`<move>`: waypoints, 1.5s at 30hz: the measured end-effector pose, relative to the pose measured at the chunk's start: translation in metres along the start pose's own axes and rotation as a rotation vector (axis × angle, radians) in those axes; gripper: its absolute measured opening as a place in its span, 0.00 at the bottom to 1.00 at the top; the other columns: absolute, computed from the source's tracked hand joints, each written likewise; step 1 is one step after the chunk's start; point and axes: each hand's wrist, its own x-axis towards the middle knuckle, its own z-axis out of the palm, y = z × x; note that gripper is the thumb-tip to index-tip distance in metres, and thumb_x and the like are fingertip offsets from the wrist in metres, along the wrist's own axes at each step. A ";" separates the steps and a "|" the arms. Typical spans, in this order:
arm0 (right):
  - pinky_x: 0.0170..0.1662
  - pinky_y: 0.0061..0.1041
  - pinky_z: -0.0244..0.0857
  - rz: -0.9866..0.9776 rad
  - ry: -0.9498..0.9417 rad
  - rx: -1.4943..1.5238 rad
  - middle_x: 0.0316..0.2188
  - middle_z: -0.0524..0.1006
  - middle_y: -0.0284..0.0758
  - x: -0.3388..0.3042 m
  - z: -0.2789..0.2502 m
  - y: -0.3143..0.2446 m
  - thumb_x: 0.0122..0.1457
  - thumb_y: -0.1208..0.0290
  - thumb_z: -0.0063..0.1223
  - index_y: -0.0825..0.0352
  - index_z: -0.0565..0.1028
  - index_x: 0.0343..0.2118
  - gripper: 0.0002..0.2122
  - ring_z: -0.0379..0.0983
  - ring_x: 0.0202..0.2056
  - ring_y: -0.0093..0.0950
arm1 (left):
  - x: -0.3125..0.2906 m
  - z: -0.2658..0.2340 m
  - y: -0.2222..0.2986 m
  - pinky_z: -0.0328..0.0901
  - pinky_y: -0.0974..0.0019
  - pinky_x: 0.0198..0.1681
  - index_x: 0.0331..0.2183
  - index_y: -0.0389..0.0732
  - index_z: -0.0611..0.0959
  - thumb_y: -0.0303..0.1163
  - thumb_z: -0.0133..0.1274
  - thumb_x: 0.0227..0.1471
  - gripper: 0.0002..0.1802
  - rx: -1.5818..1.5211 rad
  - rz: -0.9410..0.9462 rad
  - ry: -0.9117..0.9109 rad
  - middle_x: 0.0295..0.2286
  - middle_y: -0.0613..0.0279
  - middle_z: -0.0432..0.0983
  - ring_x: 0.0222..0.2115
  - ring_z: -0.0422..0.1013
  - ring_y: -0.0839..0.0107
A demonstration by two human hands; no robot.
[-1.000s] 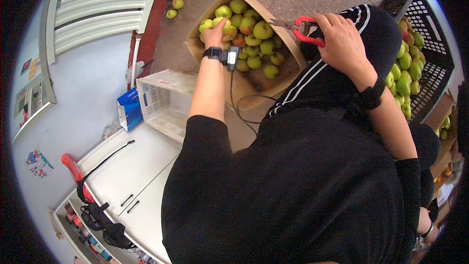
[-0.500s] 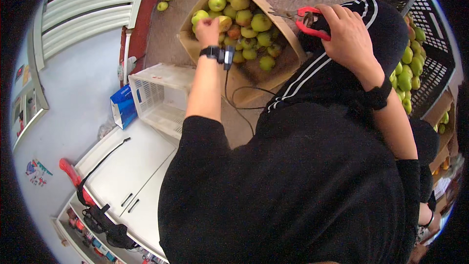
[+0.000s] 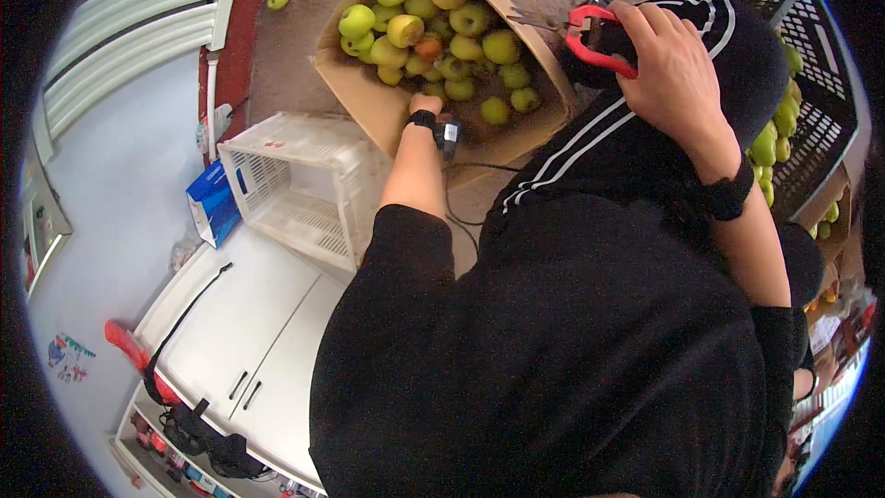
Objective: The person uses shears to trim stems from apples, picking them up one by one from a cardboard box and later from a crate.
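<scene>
Hands apart. Left hand (image 3: pixel 426 104): arm extended to box (image 3: pixel 355 97), grip hidden, cannot tell. Right hand (image 3: pixel 678 74): above knee (image 3: pixel 761 60), wrapped around clippers (image 3: pixel 576 35).

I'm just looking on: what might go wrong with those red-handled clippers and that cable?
The red-handled clippers in the right hand have bare metal tips pointing towards the cardboard box, so they might nick the left hand or pierce the green fruit if brought closer. The dark cable near the left hand could snag on the box.
</scene>
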 end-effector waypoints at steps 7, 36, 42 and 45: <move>0.42 0.34 0.62 -0.018 0.008 -0.048 0.33 0.71 0.38 0.003 0.002 0.000 0.38 0.74 0.56 0.65 0.68 0.43 0.23 0.69 0.39 0.38 | 0.059 0.034 0.031 0.68 0.54 0.35 0.47 0.47 0.68 0.32 0.60 0.36 0.33 -0.304 -0.235 0.009 0.40 0.47 0.72 0.38 0.72 0.56; 0.42 0.34 0.61 -0.031 0.061 -0.032 0.33 0.72 0.39 -0.009 -0.009 -0.005 0.39 0.74 0.54 0.64 0.69 0.42 0.22 0.69 0.39 0.39 | -0.161 -0.154 0.168 0.61 0.63 0.48 0.40 0.47 0.77 0.28 0.66 0.26 0.31 -0.712 0.369 0.740 0.39 0.55 0.63 0.42 0.63 0.58; 0.42 0.34 0.61 -0.044 0.079 -0.005 0.32 0.72 0.39 -0.013 -0.011 -0.002 0.40 0.74 0.54 0.65 0.69 0.40 0.20 0.69 0.39 0.38 | -0.181 -0.185 0.200 0.60 0.63 0.48 0.38 0.41 0.76 0.28 0.66 0.27 0.29 -0.652 0.486 0.883 0.40 0.53 0.63 0.44 0.62 0.58; 0.43 0.34 0.61 -0.052 0.124 -0.013 0.33 0.72 0.39 -0.016 -0.013 -0.003 0.40 0.74 0.54 0.65 0.69 0.40 0.19 0.69 0.38 0.38 | -0.176 -0.180 0.204 0.61 0.63 0.46 0.37 0.35 0.75 0.30 0.67 0.27 0.29 -0.698 0.406 0.874 0.39 0.51 0.66 0.42 0.64 0.59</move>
